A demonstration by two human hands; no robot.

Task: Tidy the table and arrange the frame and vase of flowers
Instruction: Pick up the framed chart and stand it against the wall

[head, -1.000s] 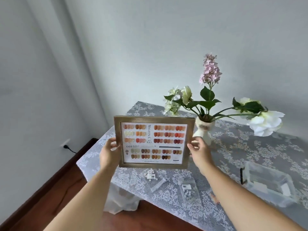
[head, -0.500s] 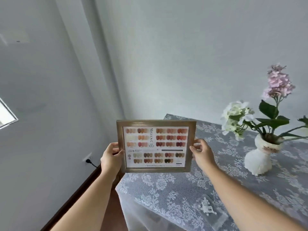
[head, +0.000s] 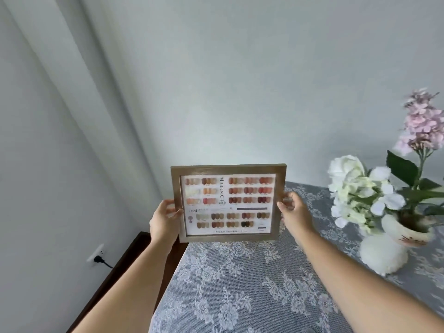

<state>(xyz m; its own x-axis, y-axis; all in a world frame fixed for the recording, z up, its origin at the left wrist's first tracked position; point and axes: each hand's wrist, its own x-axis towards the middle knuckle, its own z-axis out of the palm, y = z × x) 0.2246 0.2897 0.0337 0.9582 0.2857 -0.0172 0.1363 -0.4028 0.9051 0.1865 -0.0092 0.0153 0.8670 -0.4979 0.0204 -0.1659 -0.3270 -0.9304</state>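
A wooden picture frame [head: 228,203] with a chart of colour swatches is held upright above the far left corner of the table [head: 240,284]. My left hand [head: 164,221] grips its left edge and my right hand [head: 294,212] grips its right edge. To the right stands a round white vase [head: 386,251] with white blossoms [head: 355,188], a pink flower spike [head: 422,123] and green leaves. The vase stands apart from the frame, on the grey lace tablecloth.
White walls meet in a corner behind the table. A wall socket with a black plug [head: 97,257] sits low on the left wall. Dark wood floor [head: 115,272] shows beside the table's left edge.
The frame has moved with both hands toward the table's far left corner. The view swung left and forward, so the vase now sits at the right and the small bags and plastic box are out of sight.
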